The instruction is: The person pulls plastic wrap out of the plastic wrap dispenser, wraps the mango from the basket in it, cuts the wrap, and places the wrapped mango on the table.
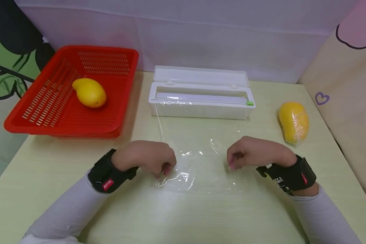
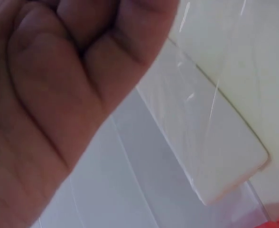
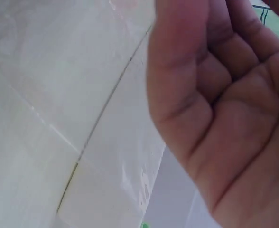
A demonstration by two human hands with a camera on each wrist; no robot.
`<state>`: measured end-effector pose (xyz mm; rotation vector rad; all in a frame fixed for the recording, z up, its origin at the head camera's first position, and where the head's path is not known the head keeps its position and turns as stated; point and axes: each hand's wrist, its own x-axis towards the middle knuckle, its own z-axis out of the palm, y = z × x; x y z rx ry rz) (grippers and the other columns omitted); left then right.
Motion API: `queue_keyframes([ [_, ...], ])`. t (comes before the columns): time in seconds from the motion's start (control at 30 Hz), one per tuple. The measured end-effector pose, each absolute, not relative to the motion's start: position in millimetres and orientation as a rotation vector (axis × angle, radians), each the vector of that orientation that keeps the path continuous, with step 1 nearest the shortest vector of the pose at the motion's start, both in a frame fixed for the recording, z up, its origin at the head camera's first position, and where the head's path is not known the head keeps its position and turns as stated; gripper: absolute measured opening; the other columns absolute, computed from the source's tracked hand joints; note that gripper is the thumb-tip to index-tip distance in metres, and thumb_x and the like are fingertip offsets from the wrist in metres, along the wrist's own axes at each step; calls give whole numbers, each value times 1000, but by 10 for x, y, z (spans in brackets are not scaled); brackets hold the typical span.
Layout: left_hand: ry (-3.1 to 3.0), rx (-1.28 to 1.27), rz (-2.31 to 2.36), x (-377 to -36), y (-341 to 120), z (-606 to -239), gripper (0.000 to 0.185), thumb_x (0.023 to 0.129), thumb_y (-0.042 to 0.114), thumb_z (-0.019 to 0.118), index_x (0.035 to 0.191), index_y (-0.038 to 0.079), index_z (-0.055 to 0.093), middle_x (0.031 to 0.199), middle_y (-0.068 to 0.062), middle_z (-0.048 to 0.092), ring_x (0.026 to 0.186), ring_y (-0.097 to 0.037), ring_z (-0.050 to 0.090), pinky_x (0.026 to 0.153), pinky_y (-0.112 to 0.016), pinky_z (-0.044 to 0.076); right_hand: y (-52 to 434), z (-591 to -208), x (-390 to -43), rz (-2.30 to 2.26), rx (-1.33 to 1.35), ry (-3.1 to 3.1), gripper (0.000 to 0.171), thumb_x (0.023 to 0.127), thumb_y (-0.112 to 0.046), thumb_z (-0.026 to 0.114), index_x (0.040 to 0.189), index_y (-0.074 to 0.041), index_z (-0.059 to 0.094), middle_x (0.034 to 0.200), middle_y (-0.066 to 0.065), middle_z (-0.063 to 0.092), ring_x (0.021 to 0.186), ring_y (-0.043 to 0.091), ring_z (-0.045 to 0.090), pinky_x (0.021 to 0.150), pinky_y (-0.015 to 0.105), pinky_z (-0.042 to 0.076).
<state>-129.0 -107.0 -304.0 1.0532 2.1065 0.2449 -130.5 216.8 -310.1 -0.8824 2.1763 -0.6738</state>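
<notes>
While both hands hover low over the pale table (image 1: 64, 189), the scene sorts itself as follows.

Left hand: the left hand (image 1: 146, 159) has its fingers curled downward, the tips pinching the near left part of the cling film sheet (image 1: 198, 159); in the left wrist view the palm (image 2: 59, 95) shows with fingers folded in.

Right hand: the right hand (image 1: 256, 152) mirrors it, fingers curled and nipping the film's near right part; the right wrist view shows the palm (image 3: 225, 118) with the fingers bent over.

Cling film sheet: clear and creased, it runs from the dispenser toward the person, lying across the table between the two hands, with bright wrinkles near each set of fingertips. Whether it is cut free from the roll, I cannot tell.

Dispenser: the white cling film box (image 1: 201, 98) stands behind the sheet with its lid tipped open and a small green slider (image 1: 249, 103) at the right end of its front edge.

Basket: a red slotted basket (image 1: 48, 115) sits at the far left of the table, holding one bare yellow mango (image 1: 89, 92).

Wrapped mango: a second mango (image 1: 293, 122), glossy under film, lies on the table to the right, well apart from the right hand.

Wrists: each forearm wears a grey sleeve and a black strap (image 1: 108, 173).
</notes>
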Motion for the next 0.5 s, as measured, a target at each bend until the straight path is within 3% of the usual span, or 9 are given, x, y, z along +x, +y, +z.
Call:
queue_keyframes([
  [0.2, 2199, 1136, 409, -1391, -1182, -2998, 23, 84, 6, 76, 71, 17, 61, 66, 8, 55, 66, -11, 50, 63, -25, 46, 2219, -3090, -1383, -773, -928, 2333, 3, 91, -16, 73, 90, -17, 71, 82, -1, 69, 73, 10, 60, 66, 24, 51],
  [0.5, 2447, 1165, 698, -1537, -1439, -2749, 7, 88, 12, 76, 87, 13, 69, 77, 5, 63, 72, -14, 56, 71, -30, 52, 2409, -3074, -1538, -899, -823, 2801, 5, 90, -10, 74, 94, -14, 74, 85, -3, 70, 78, 10, 61, 69, 24, 51],
])
